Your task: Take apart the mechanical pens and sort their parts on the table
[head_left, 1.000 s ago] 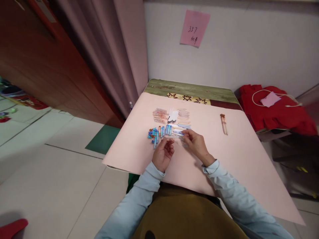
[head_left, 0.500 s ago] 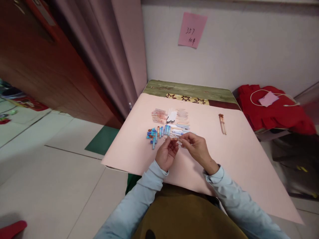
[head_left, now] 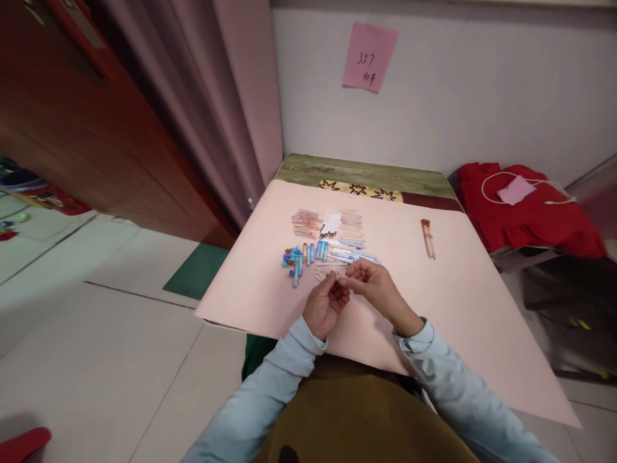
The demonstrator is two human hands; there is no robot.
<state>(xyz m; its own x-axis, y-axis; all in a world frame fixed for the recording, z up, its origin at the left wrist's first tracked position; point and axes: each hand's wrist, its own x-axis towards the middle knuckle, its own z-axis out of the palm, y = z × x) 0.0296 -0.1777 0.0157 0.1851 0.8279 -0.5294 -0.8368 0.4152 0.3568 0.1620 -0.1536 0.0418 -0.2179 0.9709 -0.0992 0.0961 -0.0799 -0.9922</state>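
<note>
My left hand (head_left: 326, 307) is closed, palm up, with its thumb and fingertips pinching a short pen tube that the fingers now mostly hide. From the right, the thumb and forefinger of my right hand (head_left: 375, 286) pinch at the same spot, and the fingertips of both hands meet there. Just beyond lie thin clear pieces (head_left: 319, 274) and white-and-blue pen barrels (head_left: 343, 256). Blue pen tubes (head_left: 322, 249) stand in a row to the left of these, beside a pile of small blue and brown caps (head_left: 290, 257).
Pinkish clear tubes (head_left: 306, 224), black-tipped white refills (head_left: 328, 230) and pale barrels (head_left: 351, 224) lie farther back on the pink-covered table (head_left: 463, 321). Two brown-topped pens (head_left: 428, 239) lie at right. A red cloth (head_left: 525, 218) with a white cord is beyond the table's right edge.
Both hands have come slightly nearer to me and closer together. The orange-brown tube that showed between the fingertips is now mostly covered.
</note>
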